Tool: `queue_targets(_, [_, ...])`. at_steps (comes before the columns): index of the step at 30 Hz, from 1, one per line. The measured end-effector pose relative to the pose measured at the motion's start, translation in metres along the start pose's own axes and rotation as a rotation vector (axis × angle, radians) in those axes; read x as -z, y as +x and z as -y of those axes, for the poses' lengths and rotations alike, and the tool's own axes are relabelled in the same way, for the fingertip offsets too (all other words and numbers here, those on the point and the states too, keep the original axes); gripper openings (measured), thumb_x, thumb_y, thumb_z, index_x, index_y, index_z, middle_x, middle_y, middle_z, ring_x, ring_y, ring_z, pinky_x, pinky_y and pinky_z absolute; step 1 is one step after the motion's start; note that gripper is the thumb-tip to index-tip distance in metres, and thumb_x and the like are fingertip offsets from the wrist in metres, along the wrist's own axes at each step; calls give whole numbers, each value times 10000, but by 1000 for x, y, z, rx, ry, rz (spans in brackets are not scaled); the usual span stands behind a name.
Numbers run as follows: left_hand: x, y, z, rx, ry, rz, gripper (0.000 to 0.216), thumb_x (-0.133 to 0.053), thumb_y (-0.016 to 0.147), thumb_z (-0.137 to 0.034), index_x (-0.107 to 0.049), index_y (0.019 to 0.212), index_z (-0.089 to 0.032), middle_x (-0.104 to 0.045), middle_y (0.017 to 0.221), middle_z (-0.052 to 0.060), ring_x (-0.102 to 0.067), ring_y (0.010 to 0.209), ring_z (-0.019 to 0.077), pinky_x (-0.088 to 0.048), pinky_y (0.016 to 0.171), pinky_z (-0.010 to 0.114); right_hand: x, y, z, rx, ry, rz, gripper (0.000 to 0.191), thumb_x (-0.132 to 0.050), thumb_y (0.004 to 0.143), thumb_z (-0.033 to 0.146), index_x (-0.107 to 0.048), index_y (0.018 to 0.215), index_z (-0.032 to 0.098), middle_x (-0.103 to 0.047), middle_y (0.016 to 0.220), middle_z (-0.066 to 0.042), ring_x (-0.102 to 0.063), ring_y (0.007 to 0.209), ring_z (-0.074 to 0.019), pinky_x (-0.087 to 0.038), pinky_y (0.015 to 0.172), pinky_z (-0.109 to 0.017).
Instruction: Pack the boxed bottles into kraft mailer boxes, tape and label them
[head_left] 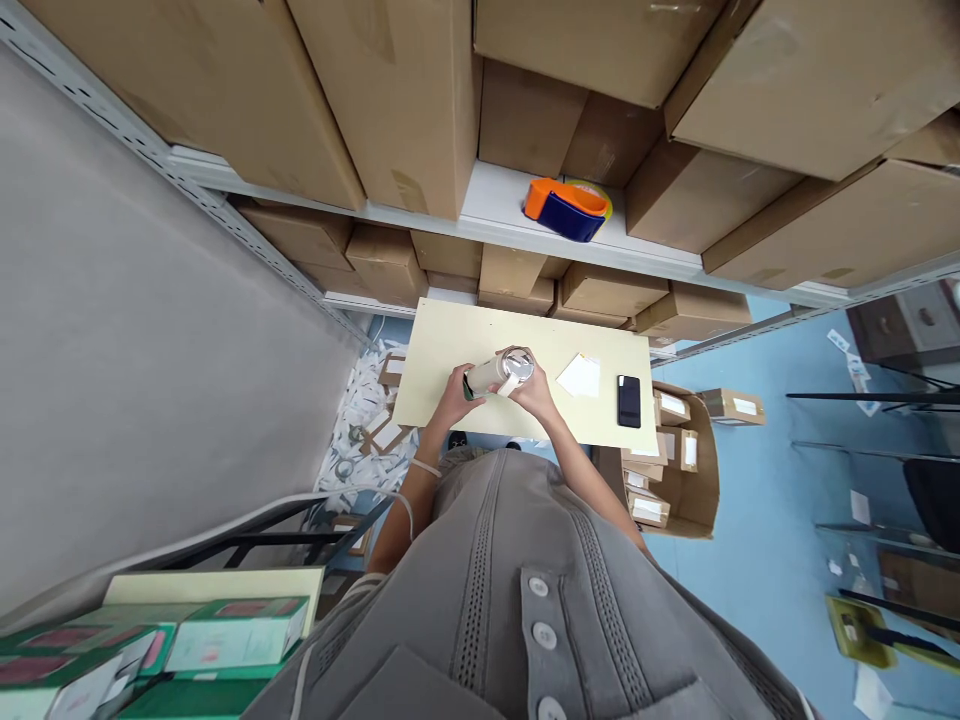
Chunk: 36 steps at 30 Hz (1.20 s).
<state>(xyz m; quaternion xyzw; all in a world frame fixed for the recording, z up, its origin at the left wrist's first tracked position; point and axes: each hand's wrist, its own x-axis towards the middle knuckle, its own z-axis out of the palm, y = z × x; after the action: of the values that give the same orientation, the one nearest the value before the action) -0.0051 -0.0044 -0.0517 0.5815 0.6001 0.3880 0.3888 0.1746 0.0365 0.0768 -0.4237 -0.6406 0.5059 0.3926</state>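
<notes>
A cream tumbler point(485, 376) with a clear lid and a pale handle is held tilted, nearly on its side, above the front part of the cream table point(517, 425). My left hand point(451, 400) is closed around its base end, where something dark green shows under the fingers. My right hand point(538, 393) grips the lid end beside the handle, its fingers partly hidden behind the cup. To the right of my right hand, white paper slips point(580, 376) lie on the table. A black phone point(628, 401) rests near the table's right end.
Shelves of cardboard boxes point(405, 100) stand behind the table. An orange and blue tape dispenser point(568, 208) sits on the shelf. A large open carton point(705, 470) with small boxes is at right. Paper scraps point(352, 420) cover the floor at left; green boxes point(232, 635) are lower left.
</notes>
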Motion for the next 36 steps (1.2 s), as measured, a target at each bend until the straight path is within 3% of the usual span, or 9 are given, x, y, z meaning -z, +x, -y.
queue_targets(9, [4, -9, 19, 23, -36, -20, 809, -813, 628, -263, -389, 1313, -191, -457, 1334, 130, -461, 1251, 285, -385, 1040, 364, -2, 27, 14, 69, -68, 329, 637, -839, 525, 379, -607, 1090, 196, -679, 1063, -41, -633, 942, -206, -492, 853, -303])
queue_targets(15, [7, -12, 24, 54, -62, -13, 860, -816, 620, -265, -352, 1341, -195, -431, 1342, 141, -429, 1285, 318, -372, 1067, 437, -12, 34, 12, 89, -86, 431, 637, -826, 534, 350, -608, 1110, 185, -676, 1071, -44, -637, 946, -215, -492, 860, -309])
queue_targets(17, [8, -14, 23, 42, -58, -35, 899, -818, 634, -301, -320, 1377, -209, -410, 1347, 141, -403, 1312, 326, -361, 1082, 461, -18, 32, 8, 96, -89, 381, 636, -827, 534, 336, -600, 1109, 184, -676, 1073, -47, -640, 947, -217, -490, 874, -314])
queue_targets(20, [10, -20, 17, -15, -18, -136, 925, -801, 685, -378, -270, 1424, -212, -382, 1347, 151, -382, 1336, 328, -349, 1100, 466, -26, 26, 2, 78, -95, 186, 638, -841, 522, 337, -591, 1088, 182, -678, 1053, -57, -636, 950, -224, -493, 887, -328])
queue_targets(25, [14, -32, 5, -65, 126, -198, 640, -653, 843, -438, -362, 1363, -205, -394, 1340, 161, -411, 1322, 306, -396, 1071, 432, -22, 16, -2, -57, 57, -142, 632, -870, 512, 407, -593, 1030, 172, -676, 997, -76, -627, 901, -219, -530, 831, -355])
queue_targets(31, [15, -36, -3, -52, 210, -167, 336, -611, 882, -401, -549, 1161, -225, -380, 1373, 132, -405, 1345, 282, -392, 1088, 410, -8, 10, 2, -152, 209, -305, 549, -872, 528, 442, -600, 925, 177, -672, 862, -49, -625, 798, -194, -549, 774, -360])
queue_targets(36, [13, -31, -7, -3, 189, -226, 189, -669, 844, -343, -633, 983, -221, -448, 1359, 118, -417, 1332, 283, -360, 1117, 434, -6, 6, -2, -169, 223, -360, 562, -888, 494, 414, -597, 912, 177, -676, 847, -44, -619, 779, -182, -552, 773, -354])
